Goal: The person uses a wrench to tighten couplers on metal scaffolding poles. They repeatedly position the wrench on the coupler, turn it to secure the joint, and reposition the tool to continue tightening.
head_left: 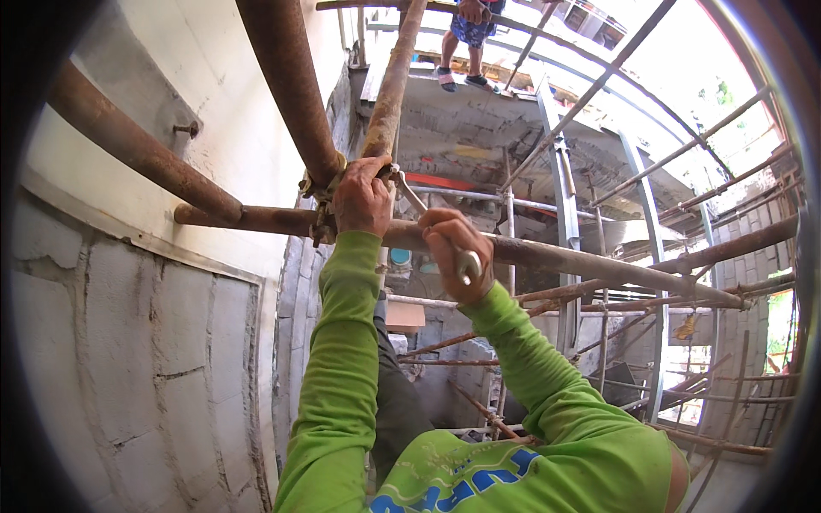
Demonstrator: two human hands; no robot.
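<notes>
My left hand [361, 197] is closed over the pipe joint, its fingers bent around a scaffold clamp [322, 224] that it partly hides. Rusty scaffold pipes meet here: a horizontal pipe [547, 254], a thick upright pipe [295, 85] and a thinner pipe [396, 85] just right of it. In my right hand [457, 252] is a metal wrench [413, 195], gripped near its lower end. The wrench's far end reaches the clamp bolt beside my left fingers; its exact seat on the bolt is too small to tell.
Another rusty pipe [141, 141] slants along the wall at left, above grey blocks [128, 342]. Crossing scaffold poles [590, 94] and metal uprights [560, 197] fill the right side. A person's legs [462, 51] show on a ledge at the top. The ground lies far below.
</notes>
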